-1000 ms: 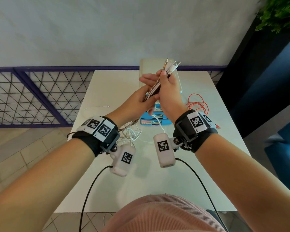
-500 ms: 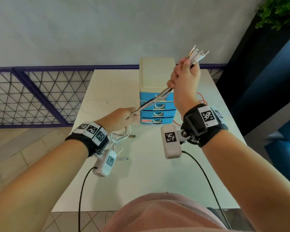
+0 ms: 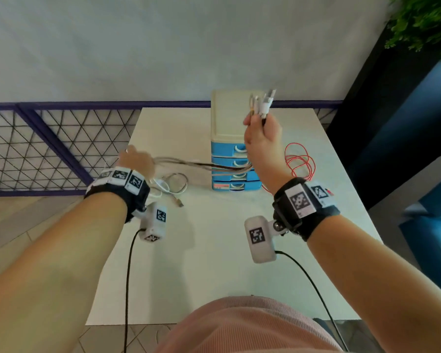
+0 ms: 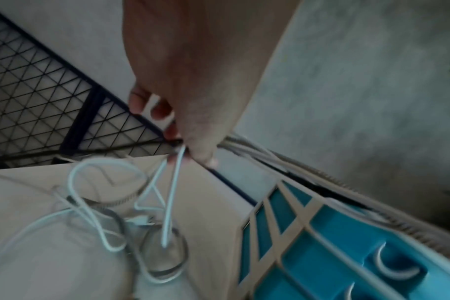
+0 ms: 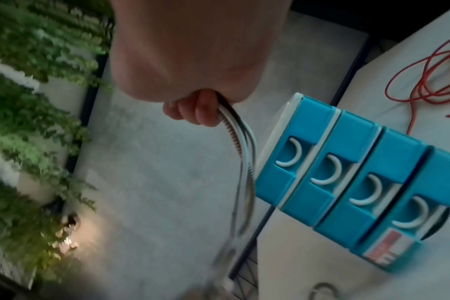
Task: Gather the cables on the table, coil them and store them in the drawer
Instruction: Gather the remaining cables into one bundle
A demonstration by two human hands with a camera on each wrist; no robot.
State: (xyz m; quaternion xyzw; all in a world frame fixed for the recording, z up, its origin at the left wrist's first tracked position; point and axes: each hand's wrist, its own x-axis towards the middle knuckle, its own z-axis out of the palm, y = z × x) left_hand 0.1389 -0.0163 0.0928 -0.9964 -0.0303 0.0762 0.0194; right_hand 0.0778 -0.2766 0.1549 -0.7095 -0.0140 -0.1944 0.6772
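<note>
1. The cables (image 3: 204, 165) are held by their plug ends in the right hand (image 3: 261, 138) and pinched further along by the left hand (image 3: 138, 160).
2. Slack is left lying on the table (image 3: 214, 250).
3. Tangling is risked if the loops are dragged.
4. The red cable (image 3: 299, 161) could be forgotten beside the drawers (image 3: 236, 169).

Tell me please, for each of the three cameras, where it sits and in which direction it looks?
Head: on the head, looking forward and down at the table; both forearms, left hand and right hand show.
Left wrist: along the left hand gripping cables.
Right wrist: along the right hand gripping the cable bundle.
All views share the blue drawer unit.
</note>
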